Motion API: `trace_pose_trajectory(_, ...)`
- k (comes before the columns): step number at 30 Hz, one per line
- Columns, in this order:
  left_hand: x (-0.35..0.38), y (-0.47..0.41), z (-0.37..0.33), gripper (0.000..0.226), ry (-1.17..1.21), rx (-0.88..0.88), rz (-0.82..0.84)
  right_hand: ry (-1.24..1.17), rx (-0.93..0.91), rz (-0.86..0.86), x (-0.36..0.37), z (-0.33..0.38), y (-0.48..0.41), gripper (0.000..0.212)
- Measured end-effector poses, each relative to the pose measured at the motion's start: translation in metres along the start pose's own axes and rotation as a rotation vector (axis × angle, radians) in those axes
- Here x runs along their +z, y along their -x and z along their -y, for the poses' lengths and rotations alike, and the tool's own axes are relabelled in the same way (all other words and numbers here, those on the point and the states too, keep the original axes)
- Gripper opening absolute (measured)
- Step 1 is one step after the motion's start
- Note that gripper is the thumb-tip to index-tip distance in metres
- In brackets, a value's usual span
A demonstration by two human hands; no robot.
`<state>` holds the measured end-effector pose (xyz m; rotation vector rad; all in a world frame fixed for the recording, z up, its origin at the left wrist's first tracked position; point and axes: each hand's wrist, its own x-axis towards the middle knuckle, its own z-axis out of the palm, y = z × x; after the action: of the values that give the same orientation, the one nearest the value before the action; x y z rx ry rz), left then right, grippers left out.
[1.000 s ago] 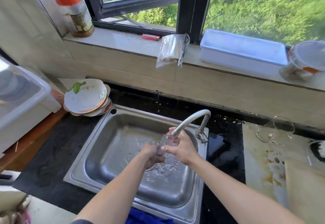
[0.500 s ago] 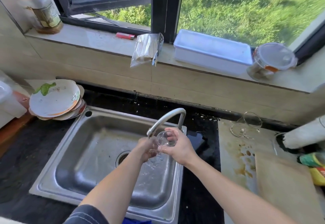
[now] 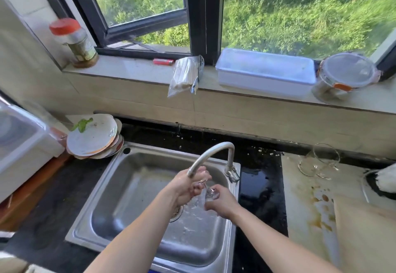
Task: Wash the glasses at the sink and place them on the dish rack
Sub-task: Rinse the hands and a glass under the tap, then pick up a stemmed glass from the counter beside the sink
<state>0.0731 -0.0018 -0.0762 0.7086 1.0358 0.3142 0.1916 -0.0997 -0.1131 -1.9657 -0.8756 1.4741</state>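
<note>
Both my hands hold one clear stemmed glass (image 3: 206, 187) under the running tap (image 3: 211, 154), above the steel sink (image 3: 128, 187). My left hand (image 3: 185, 187) wraps the bowl end, just below the spout. My right hand (image 3: 218, 200) grips the foot end, lower and to the right. Water splashes down between them into the basin. A second clear wine glass (image 3: 319, 161) lies on its side on the stained counter to the right of the sink.
Dirty plates (image 3: 93, 137) are stacked left of the sink, next to a white rack (image 3: 19, 144). The sill holds a red-lidded jar (image 3: 74, 41), a lighter, a bag of sticks, a white box (image 3: 265, 72) and a lidded tub. A wooden board (image 3: 364, 234) lies front right.
The glass has been turned from rim-up under the spout to lying across my hands. My right hand dropped lower onto its foot; my left hand rose to the spout. The camera swung left.
</note>
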Motion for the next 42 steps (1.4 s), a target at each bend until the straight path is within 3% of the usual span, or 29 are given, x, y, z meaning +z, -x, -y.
trace_pose_trajectory(3,0.005,-0.001,0.003,0.006,-0.047,0.032,-0.058,0.105,-0.04,0.025,0.001,0.005,0.001,0.04)
trace_pose_trajectory(6,0.003,-0.004,0.004,0.022,-0.171,0.062,-0.23,0.211,-0.103,0.052,0.003,0.009,0.006,0.036)
trace_pose_trajectory(11,-0.007,-0.005,-0.002,0.032,-0.692,0.163,-0.354,0.353,-0.208,-0.009,0.015,0.012,0.013,0.021)
trace_pose_trajectory(13,-0.013,0.0,-0.006,0.023,-0.721,0.186,-0.3,0.413,-0.222,-0.035,0.017,0.013,0.013,0.03)
trace_pose_trajectory(17,-0.025,0.017,-0.012,0.004,-0.69,0.209,-0.253,0.441,-0.272,-0.071,0.023,0.022,0.009,0.021)
trace_pose_trajectory(19,-0.03,0.023,-0.014,0.011,-0.61,0.227,-0.269,0.379,-0.268,-0.079,0.028,0.028,0.005,0.016)
trace_pose_trajectory(22,-0.044,0.028,-0.015,0.016,-0.516,0.225,-0.332,0.297,-0.263,-0.133,0.036,0.035,0.004,0.032)
trace_pose_trajectory(26,-0.07,0.026,-0.014,0.017,-0.861,0.224,-0.391,0.258,-0.207,-0.223,0.044,0.032,0.01,0.023)
trace_pose_trajectory(30,-0.077,0.026,-0.008,0.014,-1.297,0.221,-0.288,0.069,-0.147,-0.324,0.048,0.023,0.027,0.022)
trace_pose_trajectory(34,-0.059,0.023,0.003,0.016,-1.533,0.282,-0.12,-0.08,-0.091,-0.479,0.047,0.006,0.057,0.013)
trace_pose_trajectory(39,-0.002,0.036,0.024,0.019,-1.714,0.455,0.083,-0.215,-0.059,-0.739,0.026,-0.013,0.119,0.041)
trace_pose_trajectory(42,0.046,0.049,0.036,0.014,-1.791,0.582,0.236,-0.31,0.01,-0.893,0.009,-0.03,0.164,0.02)
